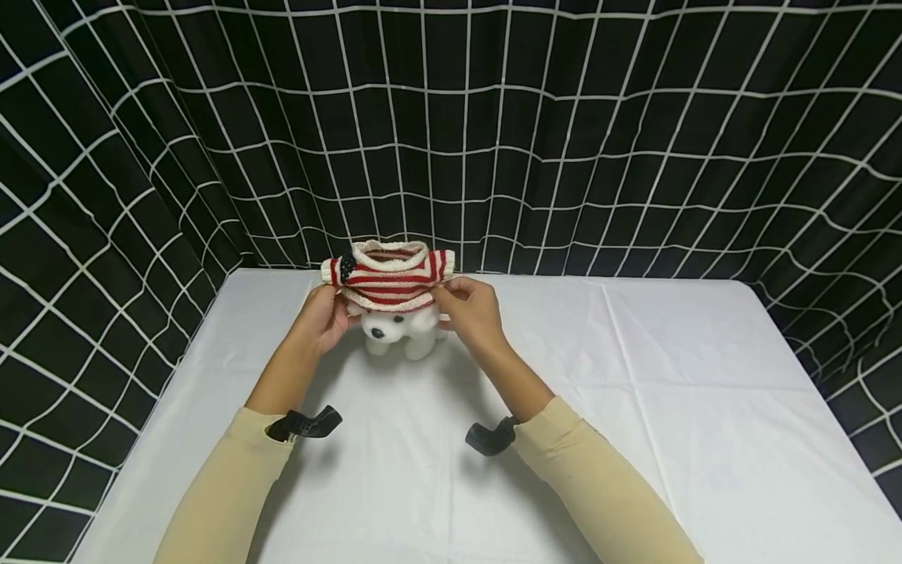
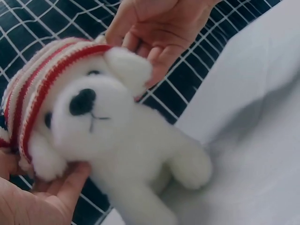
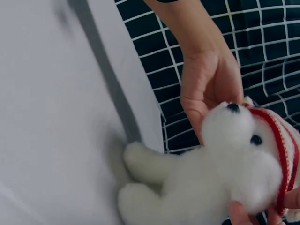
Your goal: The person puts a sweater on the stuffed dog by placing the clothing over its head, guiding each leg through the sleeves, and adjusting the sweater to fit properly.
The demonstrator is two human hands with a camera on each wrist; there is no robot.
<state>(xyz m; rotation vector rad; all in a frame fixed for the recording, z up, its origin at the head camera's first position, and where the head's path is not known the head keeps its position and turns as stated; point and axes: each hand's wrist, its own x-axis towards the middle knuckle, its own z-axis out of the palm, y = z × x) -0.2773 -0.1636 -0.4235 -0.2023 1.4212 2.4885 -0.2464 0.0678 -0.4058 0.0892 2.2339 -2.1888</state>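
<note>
A white plush dog stands on the table, its dark nose and stitched mouth showing in the left wrist view. Over the top of its head sits a small knitted sweater with red and white stripes, neck opening upward and short sleeves out to both sides. My left hand pinches the sweater's hem at one side of the head, fingers near the ear. On the other side my right hand pinches the hem between thumb and fingers. In the right wrist view the hem lies just above the dog's eye.
A white cloth covers the table, with fold creases on the right. Behind and at both sides hangs a black curtain with a white grid. Dark curved pieces stick out from both beige sleeves.
</note>
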